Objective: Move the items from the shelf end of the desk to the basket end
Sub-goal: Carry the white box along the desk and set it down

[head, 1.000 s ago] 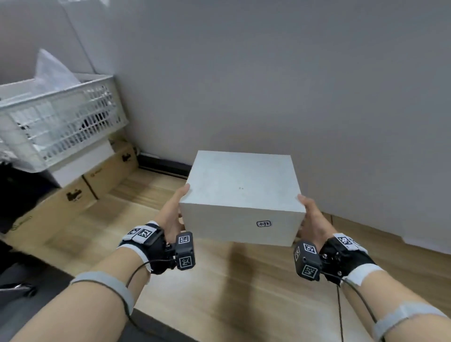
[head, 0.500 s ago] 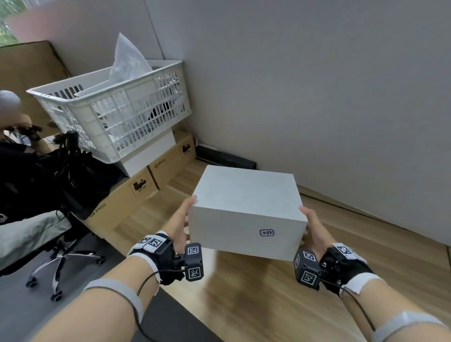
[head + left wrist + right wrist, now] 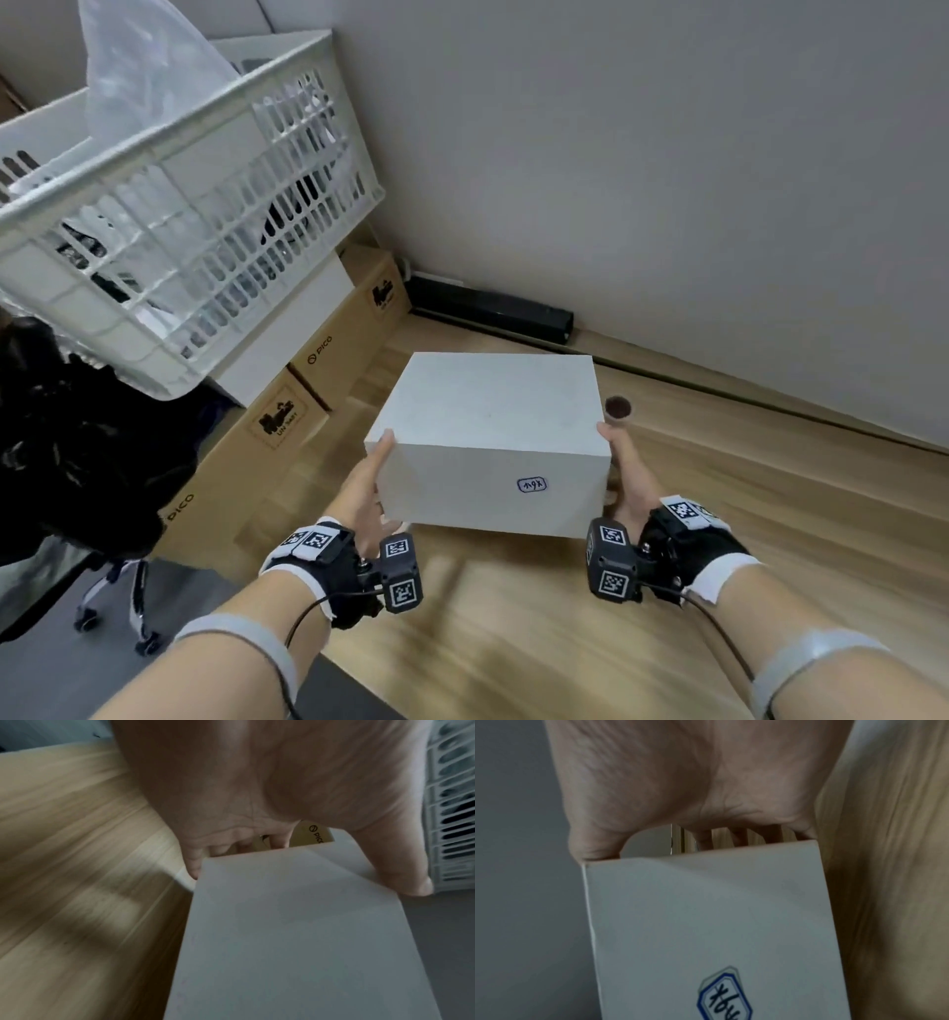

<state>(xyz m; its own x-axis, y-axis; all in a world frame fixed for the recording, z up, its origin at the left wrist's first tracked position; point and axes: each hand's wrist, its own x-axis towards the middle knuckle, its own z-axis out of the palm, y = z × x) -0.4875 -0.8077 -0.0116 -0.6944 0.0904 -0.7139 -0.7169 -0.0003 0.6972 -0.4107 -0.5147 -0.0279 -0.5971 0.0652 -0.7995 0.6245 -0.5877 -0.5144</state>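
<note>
We count one white box (image 3: 493, 411) bearing one small blue-edged label (image 3: 531, 484). We see two hands on it: one left hand (image 3: 367, 485) and one right hand (image 3: 629, 475). At the bench's left end stands one white slatted basket (image 3: 221, 169), with one clear plastic bag (image 3: 149, 72) rising out of it. Beneath it we count three brown cartons (image 3: 280, 416) and one white box-like block (image 3: 287, 329). One black bar (image 3: 490, 308) lies along the bench's far edge, and one round dark hole (image 3: 618, 408) sits nearby.
</note>
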